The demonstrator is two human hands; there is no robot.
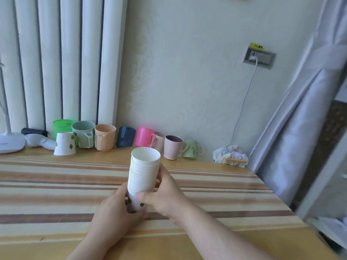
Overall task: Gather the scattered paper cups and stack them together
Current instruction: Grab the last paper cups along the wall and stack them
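A tall stack of white paper cups with green leaf prints stands upright at the middle of the striped table, mouth up. My left hand wraps the stack's lower left side. My right hand grips its lower right side, thumb across the front. One more paper cup with leaf prints sits upside down at the back left, in front of the green mug.
A row of plastic mugs in green, grey, orange, navy, pink and pale tones lines the back edge. A white lamp base and a white handheld device lie far left. Crumpled packaging sits back right by the curtain.
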